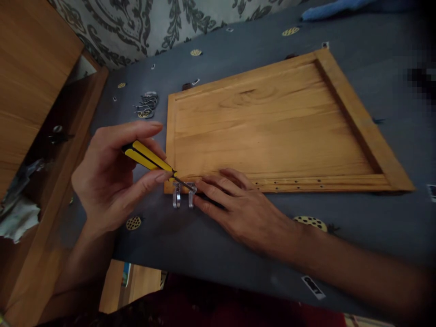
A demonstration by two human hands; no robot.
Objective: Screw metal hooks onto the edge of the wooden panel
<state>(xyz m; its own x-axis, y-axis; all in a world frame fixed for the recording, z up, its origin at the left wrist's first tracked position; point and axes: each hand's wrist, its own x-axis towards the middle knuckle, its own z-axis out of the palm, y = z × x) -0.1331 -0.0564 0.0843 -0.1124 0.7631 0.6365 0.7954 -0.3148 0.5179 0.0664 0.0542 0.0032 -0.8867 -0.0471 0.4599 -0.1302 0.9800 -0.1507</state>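
Fingers of the left hand [105, 179] clamp the screwdriver [150, 158]; the right hand [250, 218] touches a hook [191, 199] at the panel's [259, 127] eight o'clock, grip unclear. Best press in line, steadily.

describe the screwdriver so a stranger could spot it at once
Find the big wooden panel on the grey cloth, then its near left corner, where two metal clips sit. The screwdriver slants down to them from the left, its yellow and black colouring unlike their silver.
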